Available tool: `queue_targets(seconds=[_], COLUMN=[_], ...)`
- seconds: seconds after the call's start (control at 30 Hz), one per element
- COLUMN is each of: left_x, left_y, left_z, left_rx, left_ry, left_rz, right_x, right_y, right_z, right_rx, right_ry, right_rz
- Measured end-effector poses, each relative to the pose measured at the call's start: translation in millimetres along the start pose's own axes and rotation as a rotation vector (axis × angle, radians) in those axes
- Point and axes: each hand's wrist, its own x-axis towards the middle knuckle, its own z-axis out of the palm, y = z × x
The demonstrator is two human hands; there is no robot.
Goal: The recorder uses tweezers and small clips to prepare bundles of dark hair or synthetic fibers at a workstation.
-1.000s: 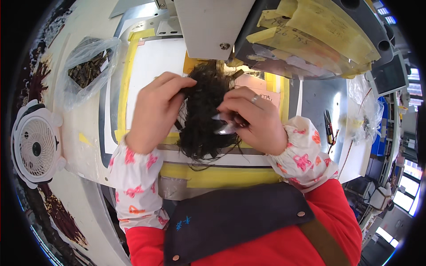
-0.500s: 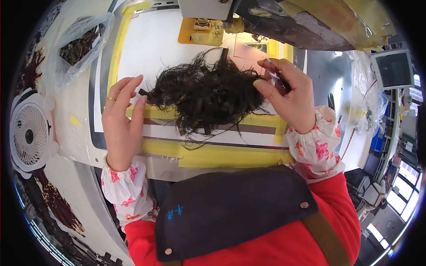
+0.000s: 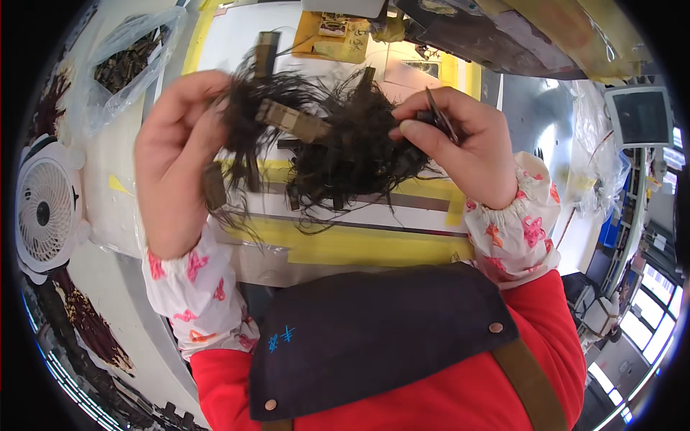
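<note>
My left hand [image 3: 172,158] is closed on a clump of dark hair-like strands with brown tabs [image 3: 248,129], lifted and blurred by motion. Just right of it lies a tangled pile of the same dark strands [image 3: 352,158], with small brown tabs poking out. My right hand [image 3: 471,147] has its thumb and forefinger pinched at the pile's right edge. Across its fingers sits a slim, pointed metal tool [image 3: 443,118], its kind not plain. Whether strands are caught between those fingertips is hard to make out.
Under the pile is a white board edged with yellow tape [image 3: 374,248]. A clear plastic bag [image 3: 97,108] of brown pieces lies at far left, above a white fan [image 3: 47,208]. An orange-yellow card [image 3: 352,50] lies at the back; a taped machine part [image 3: 496,43] overhangs the back right.
My left hand has gone from open beside the pile to gripping a clump, raised away to the left. My right fingertips have moved in to the pile's edge, and the pile is smaller.
</note>
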Motion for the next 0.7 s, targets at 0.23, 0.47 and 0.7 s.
queue_targets(seconds=[0.23,0.47,0.7], left_x=[30,3,19], left_y=[-22,-46,-58], left_z=[10,-13,12], left_rx=[0.507,0.773,0.986], left_ry=[-0.254,0.102,-0.211], left_rz=[0.071,0.13,0.439], right_x=[2,3,34], right_y=[-3,-6,-1], right_z=[-14,-12,44], right_rx=[-0.366,-0.629,-0.573], right_ry=[-0.016,0.129,-0.073], right_rz=[-0.017,-0.235,-0.45])
